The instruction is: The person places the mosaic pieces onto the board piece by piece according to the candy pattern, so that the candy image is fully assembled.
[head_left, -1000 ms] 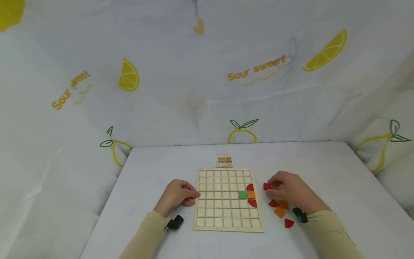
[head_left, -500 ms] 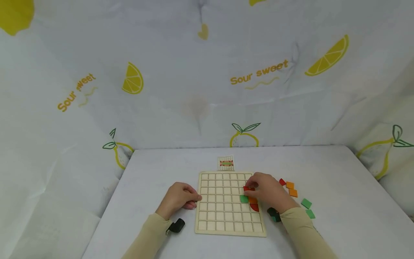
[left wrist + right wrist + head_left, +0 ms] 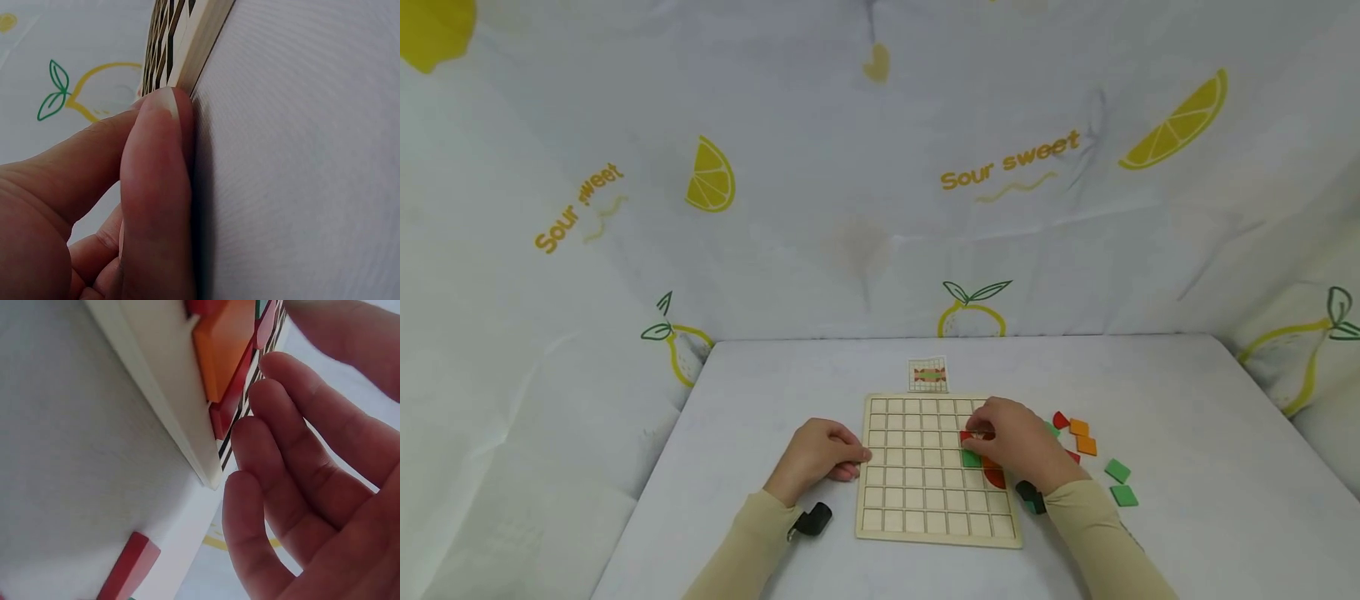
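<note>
A pale wooden grid board [image 3: 902,500] lies flat on the white table. At its left edge my left hand [image 3: 818,454] grips the rim; the left wrist view has the thumb [image 3: 153,187] against that edge. Over the board's right side, my right hand [image 3: 1018,442] pinches a red quarter-circle tile [image 3: 965,437], thumb and fingertips on either side of it. Just below sits a green square tile [image 3: 972,459]. An orange square tile [image 3: 228,344] is set near the right rim, partly covered in the head view. Another red quarter-circle tile [image 3: 995,477] lies below it.
A small pattern card [image 3: 928,375] lies beyond the board. Loose tiles are scattered to the right: a red one [image 3: 1060,419], orange squares [image 3: 1086,446] and green squares [image 3: 1117,470], some partly behind my right hand. A printed white cloth hangs at the back.
My right hand has moved left from the loose tiles onto the board, bringing a red quarter-circle tile beside the green one. The left hand stays at the board's edge. The head view shifts slightly.
</note>
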A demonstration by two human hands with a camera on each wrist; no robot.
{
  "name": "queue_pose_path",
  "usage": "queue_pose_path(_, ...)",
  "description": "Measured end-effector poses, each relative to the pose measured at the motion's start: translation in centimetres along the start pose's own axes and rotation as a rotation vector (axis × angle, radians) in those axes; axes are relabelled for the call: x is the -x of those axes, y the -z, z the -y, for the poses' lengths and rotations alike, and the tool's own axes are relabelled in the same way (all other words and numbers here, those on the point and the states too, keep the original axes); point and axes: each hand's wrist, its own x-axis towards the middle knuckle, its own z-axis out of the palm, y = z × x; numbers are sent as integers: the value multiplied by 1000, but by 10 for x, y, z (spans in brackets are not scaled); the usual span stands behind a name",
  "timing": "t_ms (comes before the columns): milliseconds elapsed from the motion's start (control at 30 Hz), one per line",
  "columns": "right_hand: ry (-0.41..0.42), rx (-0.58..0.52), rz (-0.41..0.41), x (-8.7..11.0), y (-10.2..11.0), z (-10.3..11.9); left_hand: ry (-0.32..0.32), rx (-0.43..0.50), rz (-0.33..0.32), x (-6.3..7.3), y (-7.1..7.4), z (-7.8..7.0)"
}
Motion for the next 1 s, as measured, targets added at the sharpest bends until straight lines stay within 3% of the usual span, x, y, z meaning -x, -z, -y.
queue_pose_path(400, -15, 9, 33, -1, 0, 5, 14, -3, -2, 0, -1, 0)
queue_pose_path(600, -23, -7, 9, 4, 7, 0, 7, -4, 0, -2, -3, -2)
queue_pose_path(1000, -82, -18, 14, 48, 42, -34, 11, -11, -3, 0, -2, 1)
